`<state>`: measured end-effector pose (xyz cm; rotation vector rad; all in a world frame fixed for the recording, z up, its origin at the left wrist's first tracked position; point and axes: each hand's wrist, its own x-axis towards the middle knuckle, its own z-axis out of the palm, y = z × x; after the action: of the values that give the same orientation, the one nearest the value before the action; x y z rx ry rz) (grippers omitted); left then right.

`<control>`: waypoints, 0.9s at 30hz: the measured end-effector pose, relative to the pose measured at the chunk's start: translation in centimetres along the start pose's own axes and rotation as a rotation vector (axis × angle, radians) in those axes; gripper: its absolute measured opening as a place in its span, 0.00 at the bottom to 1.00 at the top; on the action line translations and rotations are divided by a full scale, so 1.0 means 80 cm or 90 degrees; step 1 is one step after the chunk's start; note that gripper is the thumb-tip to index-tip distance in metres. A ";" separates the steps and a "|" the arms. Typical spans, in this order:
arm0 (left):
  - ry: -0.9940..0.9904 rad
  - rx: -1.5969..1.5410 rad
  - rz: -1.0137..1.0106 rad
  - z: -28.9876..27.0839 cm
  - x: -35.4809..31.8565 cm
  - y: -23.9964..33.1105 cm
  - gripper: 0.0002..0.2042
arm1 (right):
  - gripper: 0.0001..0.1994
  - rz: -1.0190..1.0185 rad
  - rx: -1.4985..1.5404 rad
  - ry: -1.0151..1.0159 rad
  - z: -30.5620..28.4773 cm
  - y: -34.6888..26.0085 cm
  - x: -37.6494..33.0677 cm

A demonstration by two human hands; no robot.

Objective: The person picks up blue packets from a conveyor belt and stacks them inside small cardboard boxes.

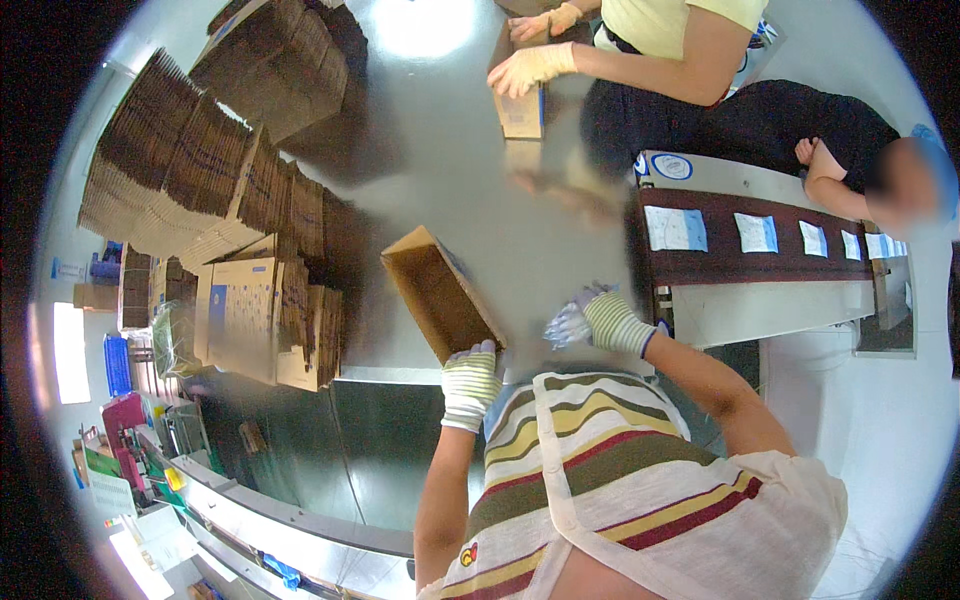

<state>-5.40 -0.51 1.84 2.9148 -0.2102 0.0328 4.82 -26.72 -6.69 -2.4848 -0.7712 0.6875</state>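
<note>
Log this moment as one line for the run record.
left hand: gloved, gripping open cardboard box at its near end | right hand: gloved, holding small clear packet | surface: steel table | nearby: flat carton stacks

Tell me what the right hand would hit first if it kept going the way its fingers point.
The right hand points up-left across the bare metal table; nothing stands close ahead. The open cardboard box lies off to its left, though depth is uncertain.

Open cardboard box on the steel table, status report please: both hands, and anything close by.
Left hand grips open box at its near end. Right hand holds small packet. Flat carton stacks left; co-worker's gloved hand opposite.
</note>
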 end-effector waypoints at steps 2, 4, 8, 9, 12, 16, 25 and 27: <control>0.005 -0.018 0.010 -0.003 -0.001 0.000 0.12 | 0.21 0.023 0.455 -0.008 0.037 0.037 -0.003; -0.002 -0.013 -0.004 0.001 -0.008 -0.004 0.12 | 0.20 -0.074 0.378 0.051 0.017 -0.001 -0.023; -0.035 -0.007 0.010 0.000 -0.002 0.002 0.11 | 0.21 -0.007 1.155 0.077 0.033 0.009 -0.004; -0.050 0.000 0.008 0.002 -0.002 0.002 0.10 | 0.22 0.093 1.513 0.033 0.027 0.008 0.012; -0.081 0.021 -0.010 0.003 -0.010 0.002 0.10 | 0.26 -0.206 0.920 0.091 -0.055 -0.094 0.023; -0.067 -0.049 -0.022 0.043 -0.011 -0.001 0.11 | 0.30 -0.413 0.475 0.165 -0.103 -0.204 0.039; -0.143 0.015 -0.026 0.011 -0.032 0.021 0.07 | 0.24 -0.311 -0.131 0.009 -0.013 -0.187 0.107; -0.178 0.015 -0.043 -0.001 -0.038 0.017 0.07 | 0.25 -0.276 -0.259 0.038 0.002 -0.194 0.109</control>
<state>-8.57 -1.39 2.13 2.9372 -0.1555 -0.3875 4.89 -9.76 -1.24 -2.5283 -1.4907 0.3202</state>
